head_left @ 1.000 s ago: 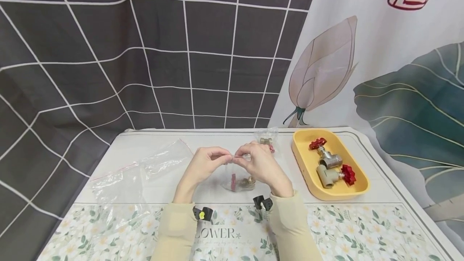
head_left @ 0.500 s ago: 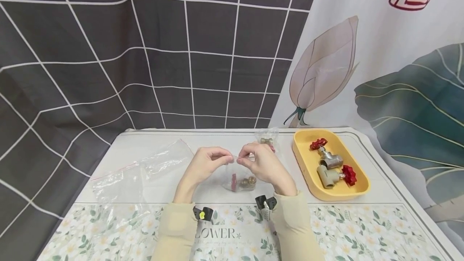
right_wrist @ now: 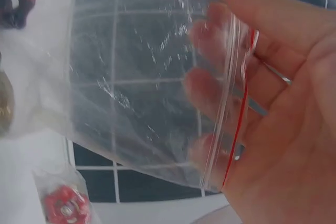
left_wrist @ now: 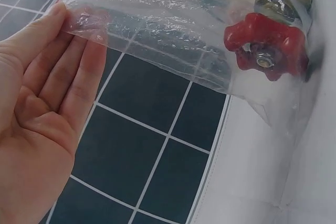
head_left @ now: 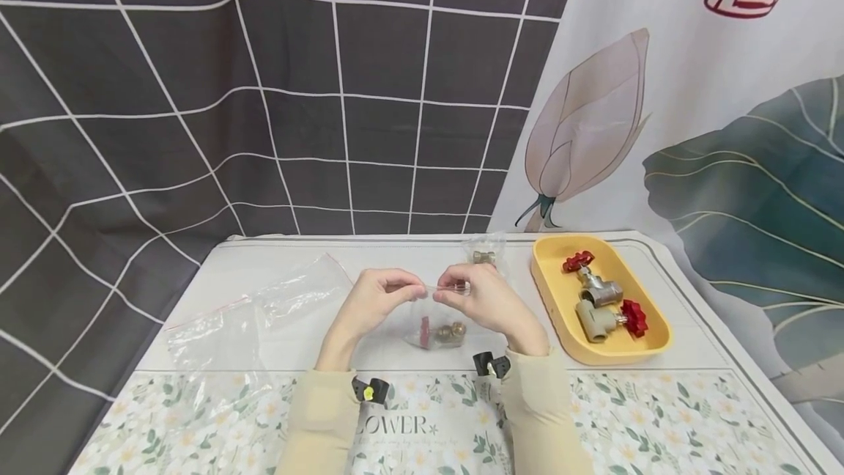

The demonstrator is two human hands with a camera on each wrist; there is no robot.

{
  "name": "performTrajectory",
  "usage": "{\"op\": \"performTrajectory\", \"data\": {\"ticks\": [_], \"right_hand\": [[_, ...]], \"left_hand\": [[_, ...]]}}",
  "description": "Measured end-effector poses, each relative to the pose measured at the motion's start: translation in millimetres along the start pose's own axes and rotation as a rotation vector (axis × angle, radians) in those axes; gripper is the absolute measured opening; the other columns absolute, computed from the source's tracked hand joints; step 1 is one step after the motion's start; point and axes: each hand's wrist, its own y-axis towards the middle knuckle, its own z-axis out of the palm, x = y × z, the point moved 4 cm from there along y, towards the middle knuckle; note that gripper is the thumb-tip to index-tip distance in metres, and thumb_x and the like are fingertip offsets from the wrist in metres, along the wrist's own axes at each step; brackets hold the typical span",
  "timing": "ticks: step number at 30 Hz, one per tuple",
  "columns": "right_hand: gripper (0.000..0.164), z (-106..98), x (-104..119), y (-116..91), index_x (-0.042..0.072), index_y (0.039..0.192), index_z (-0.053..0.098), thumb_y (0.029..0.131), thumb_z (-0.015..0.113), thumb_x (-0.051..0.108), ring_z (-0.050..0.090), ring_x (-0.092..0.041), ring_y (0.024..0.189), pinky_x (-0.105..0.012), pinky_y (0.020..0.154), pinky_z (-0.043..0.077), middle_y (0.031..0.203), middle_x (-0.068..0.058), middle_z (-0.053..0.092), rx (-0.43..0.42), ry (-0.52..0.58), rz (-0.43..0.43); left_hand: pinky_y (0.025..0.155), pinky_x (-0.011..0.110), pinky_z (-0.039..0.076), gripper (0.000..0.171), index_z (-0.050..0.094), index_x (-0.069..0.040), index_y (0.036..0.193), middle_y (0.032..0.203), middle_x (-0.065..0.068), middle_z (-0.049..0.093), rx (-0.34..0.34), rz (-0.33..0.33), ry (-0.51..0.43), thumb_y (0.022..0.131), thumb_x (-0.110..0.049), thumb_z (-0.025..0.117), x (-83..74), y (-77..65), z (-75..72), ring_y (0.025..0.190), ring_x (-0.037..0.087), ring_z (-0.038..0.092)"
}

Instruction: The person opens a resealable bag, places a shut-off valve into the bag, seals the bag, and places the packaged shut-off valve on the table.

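A clear zip bag (right_wrist: 131,82) with a red line along its mouth hangs between both hands, its lower end at the white tabletop. Inside it lies a valve with a brass body (head_left: 451,330) and a red handwheel (left_wrist: 265,45). My left hand (head_left: 379,300) pinches one top corner between thumb and fingers, as the left wrist view shows. At the zip strip, my right hand (head_left: 484,297) pinches the mouth between thumb and index finger. Its other fingers (right_wrist: 202,95) show through the plastic, behind the bag.
Two flat clear zip bags (head_left: 217,336) lie on the left of the table. Behind my right hand is another bagged valve (head_left: 484,256). A yellow tray (head_left: 550,299) on the right holds two red-handled valves (head_left: 600,290). A dark gridded curtain (head_left: 382,130) hangs behind.
My right hand has slid to the right along the bag's mouth, away from the left hand, leaving more of the top edge in sight. The left hand stays in place.
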Motion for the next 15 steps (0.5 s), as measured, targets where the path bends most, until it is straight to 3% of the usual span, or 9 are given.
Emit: {"op": "performTrajectory", "data": {"ticks": [7, 15], "right_hand": [[0.006, -4.7, -2.2, -2.5, 0.016, 0.083, 0.071, 0.086, 0.075, 0.012, 0.062, -0.008, 0.08, -0.032, 0.075, 0.053, 0.082, 0.011, 0.068, 0.022, 0.011, -0.016], [0.01, -3.8, -3.7, -4.0, 0.018, 0.079, 0.072, 0.085, 0.076, 0.011, 0.06, -0.007, 0.074, -0.035, 0.071, 0.054, 0.077, 0.012, 0.065, 0.02, 0.047, 0.007]], "left_hand": [[0.085, 0.039, 0.054, 0.012, 0.073, 0.004, 0.098, 0.093, 0.011, 0.073, 0.005, -0.007, -0.021, 0.089, -0.005, 0.07, 28.0, 7.1, 1.0, 0.086, 0.022, 0.069], [0.087, 0.04, 0.052, 0.016, 0.074, -0.002, 0.099, 0.094, 0.006, 0.073, 0.036, 0.011, -0.05, 0.089, -0.014, 0.072, 33.9, 6.6, 0.8, 0.088, 0.019, 0.068]]}}
